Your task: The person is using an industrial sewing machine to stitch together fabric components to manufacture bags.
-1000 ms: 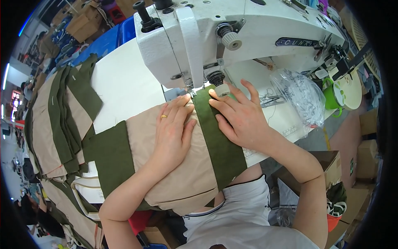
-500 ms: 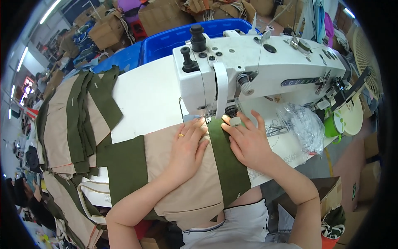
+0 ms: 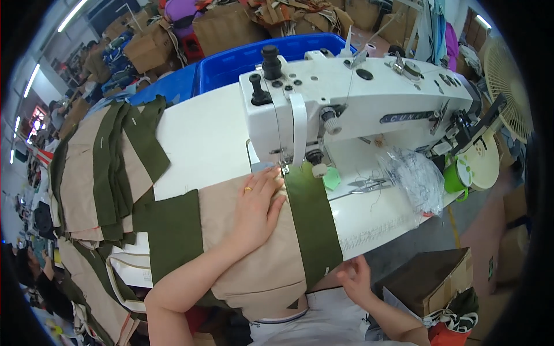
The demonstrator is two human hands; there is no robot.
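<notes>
My left hand (image 3: pixel 258 210), a ring on one finger, lies flat on a beige fabric panel (image 3: pixel 254 271). Its fingertips are close to the presser foot (image 3: pixel 284 168) of a white sewing machine (image 3: pixel 346 86). A dark green strip (image 3: pixel 311 225) runs along the panel's right side, its far end by the foot. Another green piece (image 3: pixel 176 230) borders the left side. Just off the table's front edge, beside the strip's near corner, is my right hand (image 3: pixel 356 281). Its fingers are loosely bent and apart, with nothing visible in them.
Stacked beige and green pieces (image 3: pixel 109 167) cover the table's left. On the right are metal scissors (image 3: pixel 369 185), a green hexagonal piece (image 3: pixel 332 179), a clear plastic bag (image 3: pixel 412 179) and a green mug (image 3: pixel 456 176). A blue bin (image 3: pixel 231 72) stands behind; a cardboard box (image 3: pixel 427 282) sits below right.
My right hand has left the green strip by the presser foot and moved down past the table's front edge. The green hexagonal piece now shows. My left hand stays on the panel.
</notes>
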